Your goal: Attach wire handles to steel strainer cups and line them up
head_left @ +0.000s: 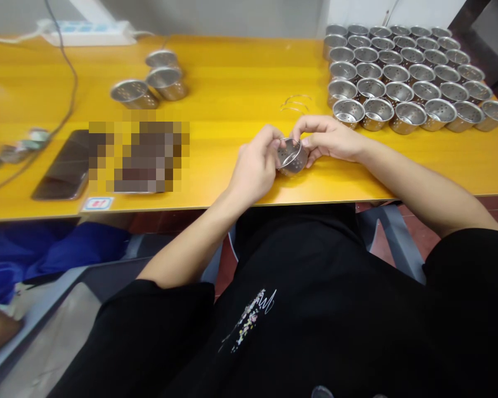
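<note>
One perforated metal cup [295,164] is sitting between two hands near the table's [216,182] near edge, tilting slightly, with fingers partly covering its rim. The left hand [255,166] is curling, nearly closed, around its left side; the right hand [330,138] is pinching at the right rim with bent fingers, and whether it is also gripping a wire I cannot tell.

Just beyond, about three thin curved wires [297,103] are lying on the table. On the far right, thirty-six similar cups [410,117] are standing in six rows of six, the near ones partly hiding those behind; the near-left corner cup is standing close to the right hand.

Three more cups [166,83] are standing far left, clustered. Nearer, one dark phone [62,168] is lying left of a pixelated patch that is hiding something. One label [98,203] is sticking by the near edge. One dark cable [72,88] is crossing the left side, and one white power strip [89,34] is resting far left.
</note>
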Demonstrator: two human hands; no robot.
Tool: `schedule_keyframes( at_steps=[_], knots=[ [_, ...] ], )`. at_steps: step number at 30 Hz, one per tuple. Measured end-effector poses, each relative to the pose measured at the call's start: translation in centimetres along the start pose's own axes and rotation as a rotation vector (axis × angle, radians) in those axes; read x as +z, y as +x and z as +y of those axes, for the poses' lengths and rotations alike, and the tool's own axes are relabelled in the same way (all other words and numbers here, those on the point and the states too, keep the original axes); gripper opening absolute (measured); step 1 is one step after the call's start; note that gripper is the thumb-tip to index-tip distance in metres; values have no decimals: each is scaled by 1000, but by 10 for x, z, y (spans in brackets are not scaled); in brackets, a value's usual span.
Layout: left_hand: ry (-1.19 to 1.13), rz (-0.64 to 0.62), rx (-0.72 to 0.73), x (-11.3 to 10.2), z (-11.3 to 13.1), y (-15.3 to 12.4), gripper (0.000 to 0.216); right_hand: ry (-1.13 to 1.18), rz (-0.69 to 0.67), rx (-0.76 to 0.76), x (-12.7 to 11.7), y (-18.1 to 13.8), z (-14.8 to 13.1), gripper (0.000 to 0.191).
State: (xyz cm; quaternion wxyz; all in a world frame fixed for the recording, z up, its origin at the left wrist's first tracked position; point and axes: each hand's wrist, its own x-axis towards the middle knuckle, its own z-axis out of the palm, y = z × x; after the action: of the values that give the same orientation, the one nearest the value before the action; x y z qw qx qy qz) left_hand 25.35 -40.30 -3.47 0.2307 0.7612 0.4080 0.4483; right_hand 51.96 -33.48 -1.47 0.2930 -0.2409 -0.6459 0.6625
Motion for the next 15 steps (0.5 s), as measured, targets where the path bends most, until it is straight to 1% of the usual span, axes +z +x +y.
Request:
schedule_keyframes(
  at_steps=[5,11,13,15],
  knots=[
    [28,20,5,1,3,0,46,-6,25,6,3,1,0,25],
    [19,8,27,3,5,-1,44,-84,84,6,6,3,4,16],
    [10,15,24,3,4,-1,42,-81,68,-1,5,2,4,17],
    [8,19,15,3,3,-1,41,-61,40,-16,4,1,3,23]
  ],
)
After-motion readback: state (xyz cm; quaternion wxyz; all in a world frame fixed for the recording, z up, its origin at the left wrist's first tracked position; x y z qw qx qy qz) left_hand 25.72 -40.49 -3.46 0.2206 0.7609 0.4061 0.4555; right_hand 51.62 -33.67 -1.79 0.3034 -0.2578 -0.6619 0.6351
